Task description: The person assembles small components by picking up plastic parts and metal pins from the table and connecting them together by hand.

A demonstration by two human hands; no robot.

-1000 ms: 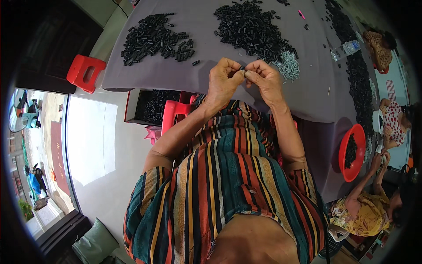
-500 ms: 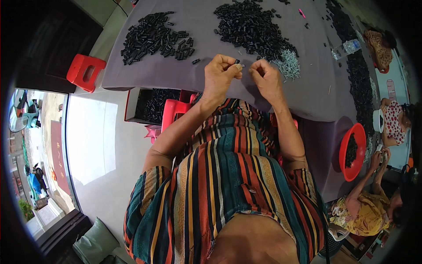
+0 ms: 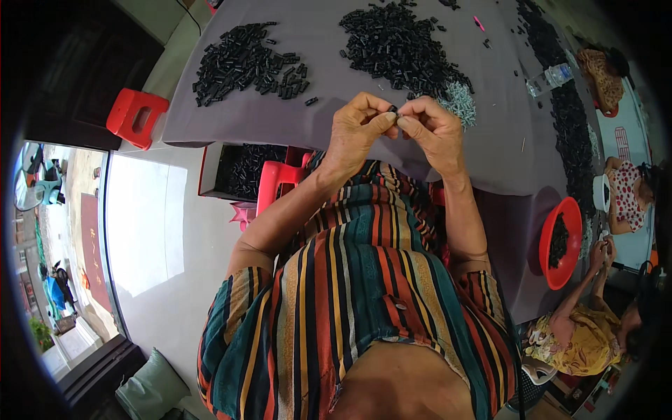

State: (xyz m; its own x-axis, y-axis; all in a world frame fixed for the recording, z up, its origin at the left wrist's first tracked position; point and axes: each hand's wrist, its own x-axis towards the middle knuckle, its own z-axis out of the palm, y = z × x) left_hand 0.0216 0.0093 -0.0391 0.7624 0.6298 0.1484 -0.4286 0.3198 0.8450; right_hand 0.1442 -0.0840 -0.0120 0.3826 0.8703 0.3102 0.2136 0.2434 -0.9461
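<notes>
My left hand (image 3: 359, 133) pinches a small black cylindrical piece (image 3: 393, 109) between thumb and fingertips, above the table's near edge. Pressed up against it are the closed thumb and fingertips of my right hand (image 3: 435, 133). What the right fingertips grip is too small to make out. Beyond my hands lies a large heap of black cylindrical pieces (image 3: 392, 49). A pile of small light-grey parts (image 3: 460, 105) borders that heap, just past my right hand. Farther left is another black heap (image 3: 245, 63), with one loose black piece (image 3: 311, 101) at its near side.
A grey cloth covers the table (image 3: 504, 140). Under its left edge stands a box of black pieces (image 3: 248, 168) beside a red stool (image 3: 276, 182). At right are a red basin (image 3: 574, 241), a clear bottle (image 3: 549, 79) and other people at work, one in yellow (image 3: 577, 339).
My right hand has moved left and my left hand slightly right. Their fingertips, apart before, now meet at the black piece.
</notes>
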